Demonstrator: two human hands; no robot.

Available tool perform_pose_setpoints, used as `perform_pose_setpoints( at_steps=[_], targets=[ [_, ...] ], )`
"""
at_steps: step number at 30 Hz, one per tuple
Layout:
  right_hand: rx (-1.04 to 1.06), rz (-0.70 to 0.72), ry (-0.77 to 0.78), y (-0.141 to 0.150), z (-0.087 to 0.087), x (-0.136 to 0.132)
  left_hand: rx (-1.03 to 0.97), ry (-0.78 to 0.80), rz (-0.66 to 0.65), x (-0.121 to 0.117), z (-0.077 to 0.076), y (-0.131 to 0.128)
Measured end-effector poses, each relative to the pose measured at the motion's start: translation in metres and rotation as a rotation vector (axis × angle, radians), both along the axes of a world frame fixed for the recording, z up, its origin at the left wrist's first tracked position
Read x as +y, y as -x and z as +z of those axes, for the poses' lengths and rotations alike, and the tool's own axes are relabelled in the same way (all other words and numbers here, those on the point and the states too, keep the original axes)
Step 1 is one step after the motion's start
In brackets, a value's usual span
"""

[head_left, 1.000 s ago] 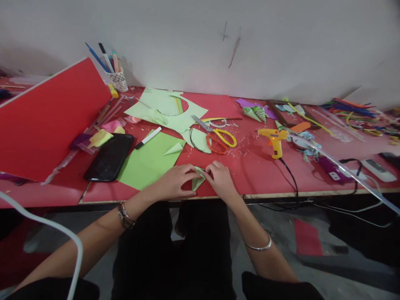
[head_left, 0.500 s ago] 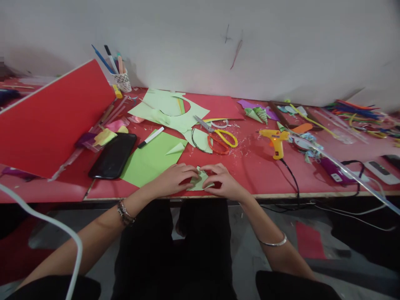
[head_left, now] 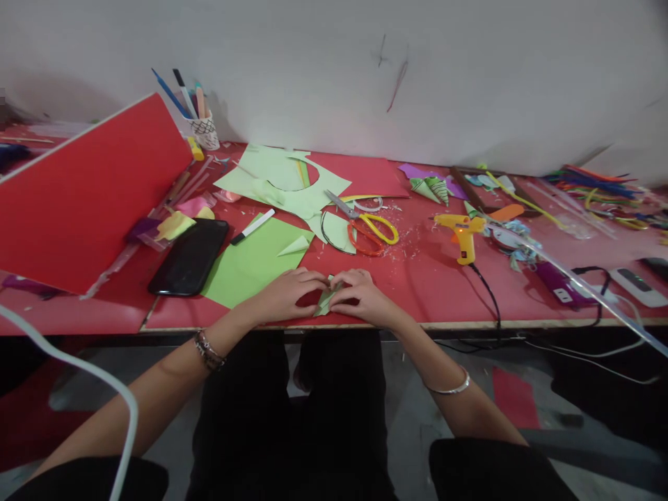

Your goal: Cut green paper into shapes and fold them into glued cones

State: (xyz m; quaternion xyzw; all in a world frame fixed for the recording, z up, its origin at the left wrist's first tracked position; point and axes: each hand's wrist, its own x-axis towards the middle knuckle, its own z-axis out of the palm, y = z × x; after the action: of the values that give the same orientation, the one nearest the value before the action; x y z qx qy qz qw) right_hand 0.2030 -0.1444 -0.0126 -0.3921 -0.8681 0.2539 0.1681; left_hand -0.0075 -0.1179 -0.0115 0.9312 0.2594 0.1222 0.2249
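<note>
At the far left a red board (head_left: 94,202) leans over the desk (head_left: 412,292), with a black phone (head_left: 188,257) beside it and a pen cup (head_left: 204,132) by the wall. Next, a marker (head_left: 253,227) lies on a bright green sheet (head_left: 237,275), and behind them a pale sheet (head_left: 328,182) has a round opening, so that cut looks finished. The left hand (head_left: 289,298) is curved and partly open, its fingertips at the left side of a small pale green piece (head_left: 324,302); how firmly it grips, I cannot tell. On the bright sheet's right corner sits a pointed paper (head_left: 293,246), apparently already shaped. The small piece is near the desk's front edge, between the hands, partly hidden, and looks only part-shaped. The right hand (head_left: 365,299) is bent round its other side, thumb and fingers closed in on it. Just beyond, a black-lined round piece (head_left: 334,231) lies flat, unrolled, touched by open scissors (head_left: 342,205). Farther right, striped cones (head_left: 431,189) look rolled and complete, well apart from the hands. A yellow glue gun (head_left: 463,235) rests nearer, untouched.
</note>
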Motion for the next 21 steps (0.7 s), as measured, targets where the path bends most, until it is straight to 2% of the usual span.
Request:
perform_pose_setpoints(
  at_steps=[9, 21],
  targets=[
    [0.037, 0.035, 0.047, 0.010, -0.002, 0.014, -0.044, 0.084, 0.022, 0.001, 0.003, -0.001],
    [0.028, 0.036, -0.018, 0.011, -0.009, 0.016, -0.038, 0.039, 0.019, -0.001, 0.003, 0.000]
  ],
)
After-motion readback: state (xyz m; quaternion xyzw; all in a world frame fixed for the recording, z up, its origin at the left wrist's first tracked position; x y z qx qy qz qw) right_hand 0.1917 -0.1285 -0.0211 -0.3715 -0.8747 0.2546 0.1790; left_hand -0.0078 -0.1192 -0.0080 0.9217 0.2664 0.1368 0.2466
